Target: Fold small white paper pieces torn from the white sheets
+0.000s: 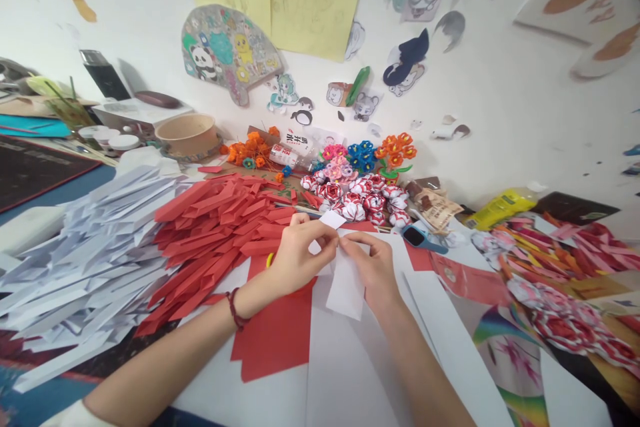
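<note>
Both my hands meet in the middle, above the sheets of paper. My left hand (303,250) is closed in a pinch at the upper part of a white paper strip (346,290), with one end of white paper poking up past the fingers. My right hand (374,267) pinches the same strip from the other side, its fingertips touching those of the left. The strip's lower end hangs free below the fingers. Beneath lie large white sheets (350,373) and red paper (277,333). The exact fold between the fingertips is hidden.
Left of my hands are piles of folded red strips (215,220) and folded white strips (90,260). Red-and-white paper flowers (355,200) stand behind, near a blue watch (423,239). A yellow bottle (503,207) lies at right beside colourful strips (560,247). A wall closes off the back.
</note>
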